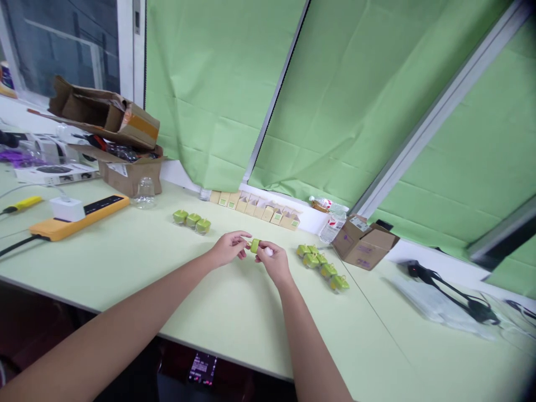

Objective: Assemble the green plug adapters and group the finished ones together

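Note:
Near the middle of the table, my right hand [274, 262] is closed around a small container with a lime-green lid [254, 245]. The container is tipped sideways, its lid toward my left hand and a whitish part showing among my right fingers. A small loop sticks out from the lid. My left hand [228, 249] is beside that loop with its fingers apart, the fingertips close to it; contact is hard to make out. Similar green-lidded containers [192, 220] stand in a short row to the left. Several more green-lidded containers [329, 270] are grouped to the right.
Small cardboard boxes [259, 209] line the back edge. An orange power strip [84, 219], a clear jar [145, 192] and stacked cartons [129, 173] occupy the left. Right of centre are a plastic bottle [333, 223], an open carton [364, 243] and black straps [456, 296].

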Demonstrator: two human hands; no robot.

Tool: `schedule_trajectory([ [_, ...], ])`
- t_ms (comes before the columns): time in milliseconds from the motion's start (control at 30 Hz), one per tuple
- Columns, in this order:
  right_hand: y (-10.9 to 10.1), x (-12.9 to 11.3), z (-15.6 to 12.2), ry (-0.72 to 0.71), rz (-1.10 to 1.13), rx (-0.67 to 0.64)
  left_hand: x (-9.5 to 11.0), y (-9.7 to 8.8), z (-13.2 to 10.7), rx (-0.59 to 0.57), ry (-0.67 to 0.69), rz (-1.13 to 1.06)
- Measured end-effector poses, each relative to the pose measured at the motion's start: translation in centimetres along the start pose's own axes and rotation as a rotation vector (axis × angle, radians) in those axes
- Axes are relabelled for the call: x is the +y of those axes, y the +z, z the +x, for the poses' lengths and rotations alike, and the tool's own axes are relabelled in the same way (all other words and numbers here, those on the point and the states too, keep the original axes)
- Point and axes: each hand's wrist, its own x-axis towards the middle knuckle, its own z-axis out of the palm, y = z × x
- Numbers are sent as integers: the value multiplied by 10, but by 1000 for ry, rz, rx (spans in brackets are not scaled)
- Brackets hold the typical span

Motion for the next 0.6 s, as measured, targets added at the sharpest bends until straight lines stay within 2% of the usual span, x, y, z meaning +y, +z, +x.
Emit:
schedule_trajectory([
  [267, 2, 4, 0, 2, 36, -49, 1, 0, 0, 36, 16, 27],
  [600, 4, 5, -2, -9, -1, -38, -4, 3, 0, 18, -6, 50],
])
